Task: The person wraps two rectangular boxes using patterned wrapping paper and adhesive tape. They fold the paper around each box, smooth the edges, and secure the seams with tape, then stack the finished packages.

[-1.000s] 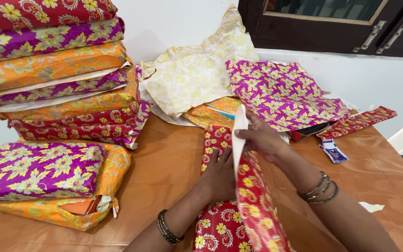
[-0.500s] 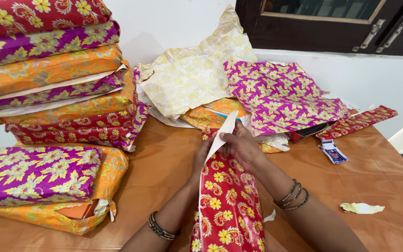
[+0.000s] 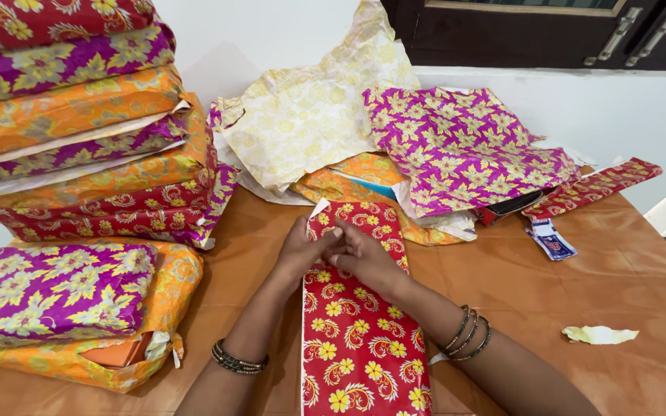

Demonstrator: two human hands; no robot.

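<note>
A long parcel in glossy red wrapping paper with yellow flowers (image 3: 360, 339) lies flat on the orange-brown table (image 3: 580, 285), running from the front edge toward the far side. My left hand (image 3: 306, 248) presses on its upper left edge. My right hand (image 3: 364, 258) lies on top of the paper beside it, fingertips meeting the left hand's near the far end. A small white corner of the paper's underside sticks up at the far left corner. Both wrists wear dark bangles.
A tall stack of wrapped parcels in red, purple and orange (image 3: 79, 115) stands at left, with a purple one on an orange one (image 3: 63, 296) in front. Loose cream (image 3: 310, 115) and purple (image 3: 456, 146) sheets lie at the back. A paper scrap (image 3: 599, 334) rests at right.
The raised flap of red paper, held upright by my right hand, has been folded down flat over the parcel. Both hands now press on its far end.
</note>
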